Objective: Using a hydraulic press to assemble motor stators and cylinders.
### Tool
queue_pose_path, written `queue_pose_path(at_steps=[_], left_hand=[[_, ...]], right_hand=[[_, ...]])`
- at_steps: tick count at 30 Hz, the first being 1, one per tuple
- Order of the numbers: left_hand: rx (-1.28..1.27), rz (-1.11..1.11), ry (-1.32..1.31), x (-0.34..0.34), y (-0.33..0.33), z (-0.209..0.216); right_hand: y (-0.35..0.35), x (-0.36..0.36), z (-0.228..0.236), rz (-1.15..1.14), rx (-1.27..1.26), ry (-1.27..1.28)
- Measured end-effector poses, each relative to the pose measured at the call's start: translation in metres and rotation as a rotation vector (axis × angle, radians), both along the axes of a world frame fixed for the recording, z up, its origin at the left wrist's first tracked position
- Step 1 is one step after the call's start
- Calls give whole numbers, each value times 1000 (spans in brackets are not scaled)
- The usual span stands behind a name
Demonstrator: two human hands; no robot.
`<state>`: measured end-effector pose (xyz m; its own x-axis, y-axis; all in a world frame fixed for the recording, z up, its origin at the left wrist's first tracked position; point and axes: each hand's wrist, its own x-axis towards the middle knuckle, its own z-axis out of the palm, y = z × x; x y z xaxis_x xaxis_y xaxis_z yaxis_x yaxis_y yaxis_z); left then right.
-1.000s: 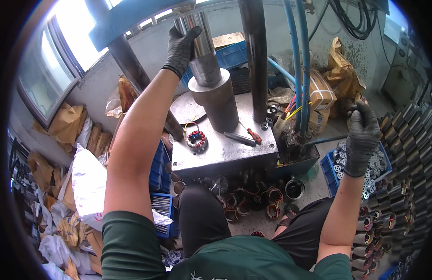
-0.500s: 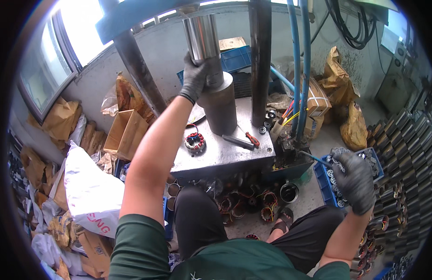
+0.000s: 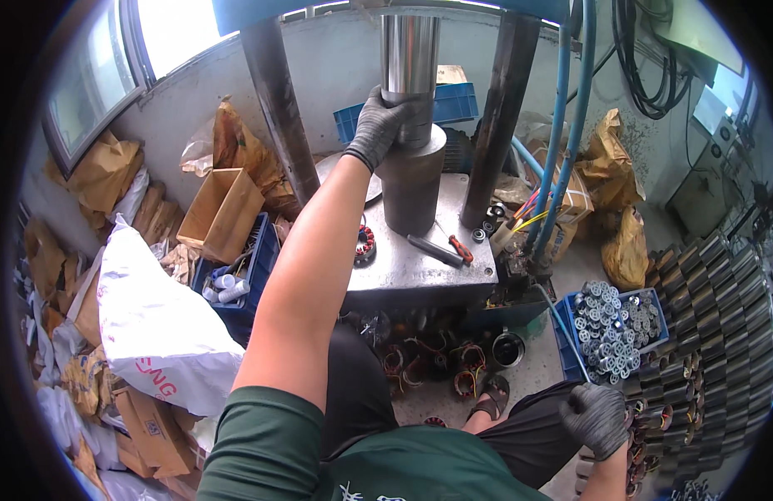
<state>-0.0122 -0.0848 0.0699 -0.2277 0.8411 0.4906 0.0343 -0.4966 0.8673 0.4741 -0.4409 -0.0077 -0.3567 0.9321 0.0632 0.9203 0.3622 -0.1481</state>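
Observation:
My left hand (image 3: 385, 125) wears a dark grey glove and is closed round a short steel cylinder (image 3: 415, 125). This cylinder stands between the shiny press ram (image 3: 410, 54) above and a wider dark metal cylinder (image 3: 412, 188) below, on the press table (image 3: 386, 275). Low at the right, near my knee, my gloved right hand (image 3: 598, 420) is closed at the end of a thin lever (image 3: 558, 321). A stator with red windings (image 3: 365, 244), partly hidden by my left forearm, lies on the table. Near the wide cylinder's base are a dark rod (image 3: 435, 250) and a red-handled screwdriver (image 3: 461, 249).
Two dark press columns (image 3: 278, 117) flank the ram. Blue hoses (image 3: 570, 125) run down at the right. Beside the lever sits a blue crate of round metal parts (image 3: 608, 330), with stacked metal tubes (image 3: 720, 301) beyond. A white sack (image 3: 157, 317) and wooden box (image 3: 222, 215) stand left.
My right hand has come down and nearer to me, and the lever now slants toward me. My left hand keeps its grip on the short cylinder. The whole view has shifted.

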Motion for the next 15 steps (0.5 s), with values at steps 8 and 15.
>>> queue_pose_path(at_steps=[8,15], left_hand=[[14,19,50,-7,6,-1],[18,25,108,-11,14,-6]], right_hand=[[0,-7,2,-131,33,55],[-1,-7,2,-131,44,75]])
